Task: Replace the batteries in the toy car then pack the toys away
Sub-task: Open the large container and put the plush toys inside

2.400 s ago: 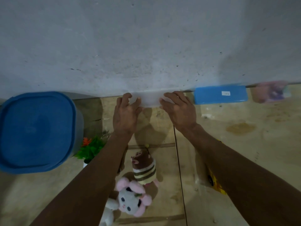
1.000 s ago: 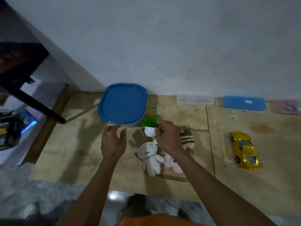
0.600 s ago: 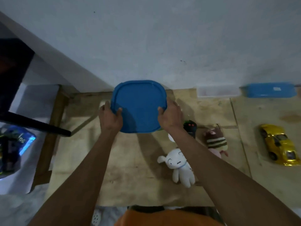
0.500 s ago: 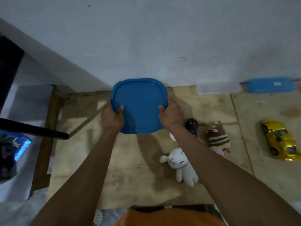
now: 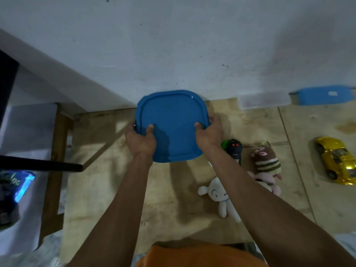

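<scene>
A blue-lidded storage container stands near the wall on the wooden table. My left hand grips its left edge and my right hand grips its right edge, thumbs on the lid. To the right lie a black remote control, a brown striped plush, a pink plush partly under my right arm, and a white plush. The yellow toy car sits at the far right.
A clear flat box and a blue flat box lie against the white wall. The wooden table ends at left, where a black bar and a shiny blue bag sit lower down.
My hands left the clear box at the wall, came back over the toys, then took hold of the blue container on both sides. My grip has held since.
</scene>
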{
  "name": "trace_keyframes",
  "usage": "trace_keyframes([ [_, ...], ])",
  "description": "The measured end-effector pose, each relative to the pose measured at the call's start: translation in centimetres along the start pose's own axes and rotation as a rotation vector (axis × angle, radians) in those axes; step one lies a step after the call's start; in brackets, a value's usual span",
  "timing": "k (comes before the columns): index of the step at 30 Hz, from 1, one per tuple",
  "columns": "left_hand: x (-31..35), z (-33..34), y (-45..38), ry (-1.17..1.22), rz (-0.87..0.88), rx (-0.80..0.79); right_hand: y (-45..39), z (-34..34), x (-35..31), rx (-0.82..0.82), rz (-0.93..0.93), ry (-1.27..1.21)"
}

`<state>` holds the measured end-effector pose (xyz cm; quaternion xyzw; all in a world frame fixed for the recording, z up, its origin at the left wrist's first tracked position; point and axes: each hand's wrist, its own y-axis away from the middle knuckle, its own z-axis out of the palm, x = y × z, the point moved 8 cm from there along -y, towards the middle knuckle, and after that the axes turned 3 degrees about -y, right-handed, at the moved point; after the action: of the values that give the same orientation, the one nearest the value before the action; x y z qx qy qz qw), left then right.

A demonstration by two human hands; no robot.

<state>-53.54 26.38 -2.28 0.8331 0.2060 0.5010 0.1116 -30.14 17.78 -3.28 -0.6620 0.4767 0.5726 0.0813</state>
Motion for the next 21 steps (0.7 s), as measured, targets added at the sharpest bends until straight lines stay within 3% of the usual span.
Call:
trace_keyframes([
  [14, -0.1, 0.5, -0.5, 0.112, -0.024, -0.163, -0.5, 0.3, 1.0, -0.027, 0.064, -0.092],
  [21, -0.6, 0.3, -0.5, 0.138, -0.104, -0.160, -0.8, 0.2, 1.2, -0.040, 0.099, -0.099],
])
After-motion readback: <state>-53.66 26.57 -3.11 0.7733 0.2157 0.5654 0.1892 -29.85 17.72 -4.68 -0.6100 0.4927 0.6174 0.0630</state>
